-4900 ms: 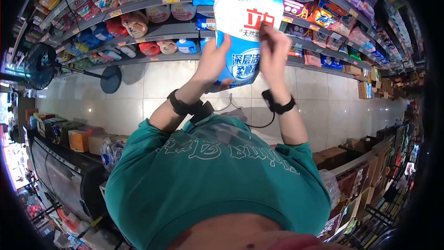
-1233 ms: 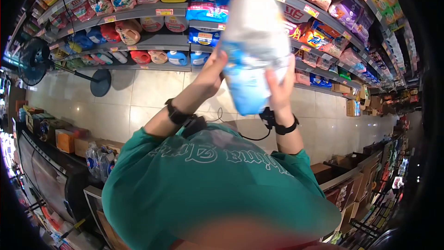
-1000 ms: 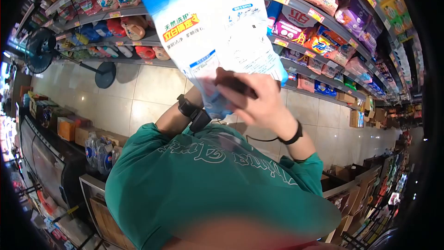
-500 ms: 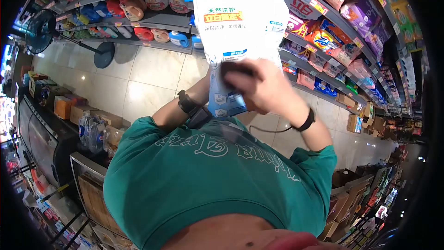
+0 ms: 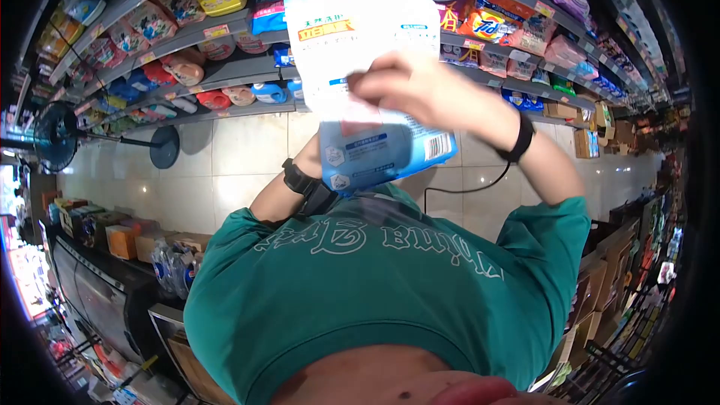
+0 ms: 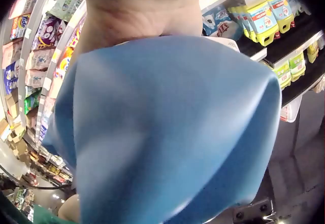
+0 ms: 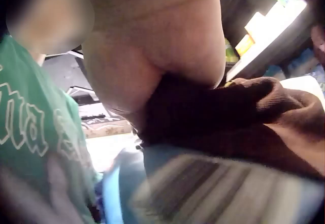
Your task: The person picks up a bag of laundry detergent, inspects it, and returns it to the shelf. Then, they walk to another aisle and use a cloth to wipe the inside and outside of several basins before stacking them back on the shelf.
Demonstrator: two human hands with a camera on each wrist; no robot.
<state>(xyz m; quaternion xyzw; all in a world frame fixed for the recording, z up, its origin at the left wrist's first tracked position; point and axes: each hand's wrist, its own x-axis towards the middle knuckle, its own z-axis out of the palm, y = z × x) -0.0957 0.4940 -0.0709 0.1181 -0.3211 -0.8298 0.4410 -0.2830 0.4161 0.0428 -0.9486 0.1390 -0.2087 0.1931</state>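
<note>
A blue and white printed bag (image 5: 315,67) is held up in front of the shelves, its back panel with small text and a barcode facing the head camera. In the left wrist view the bag (image 6: 167,127) covers most of the picture. My left hand (image 5: 309,159) is behind its lower left side, fingers hidden; in the left wrist view the base of that hand (image 6: 144,13) touches the bag. With curled fingers my right hand (image 5: 409,90) holds a dark brown cloth (image 5: 358,84) against the middle of the panel. The ribbed cloth (image 7: 203,117) also shows in the right wrist view.
Curved shelves (image 5: 247,71) of detergent bags and bottles span the far side. A black fan (image 5: 56,135) stands on the tiled floor (image 5: 247,142) at left. Cardboard boxes (image 5: 139,244) and bottles lie lower left. A black cable hangs by the right wrist.
Since half a second ago, the bag has shifted left and its lower part shows more. My right hand has moved up and slightly left over the panel, cloth still in it.
</note>
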